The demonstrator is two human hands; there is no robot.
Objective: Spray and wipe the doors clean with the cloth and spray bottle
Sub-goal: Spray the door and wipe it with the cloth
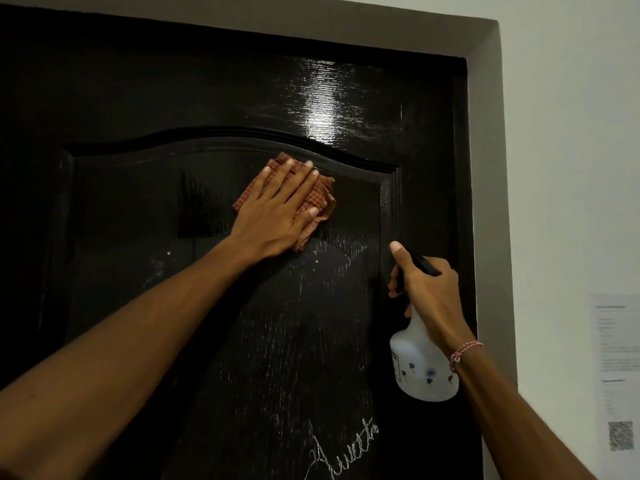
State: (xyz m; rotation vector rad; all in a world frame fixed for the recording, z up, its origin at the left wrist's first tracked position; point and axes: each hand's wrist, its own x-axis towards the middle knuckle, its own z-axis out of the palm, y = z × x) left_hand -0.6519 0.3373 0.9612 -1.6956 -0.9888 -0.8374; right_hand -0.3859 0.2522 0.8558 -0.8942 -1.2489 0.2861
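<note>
A glossy black door (pixel 214 84) with a raised arched panel fills most of the view. My left hand (pixel 277 209) lies flat with straight fingers on a folded orange checked cloth (pixel 320 197), pressing it against the top of the panel just under the arched moulding. To the lower right, my right hand (pixel 427 292) grips the black trigger head of a white spray bottle (pixel 420 368), held upright in front of the door's right stile. Pale streaks and white scribbled writing (pixel 341 448) show on the panel's lower part.
A grey door frame (pixel 488 168) runs along the top and right of the door. Beyond it is a white wall (pixel 571 133) with a printed paper notice (pixel 616 358) and a QR code at the lower right.
</note>
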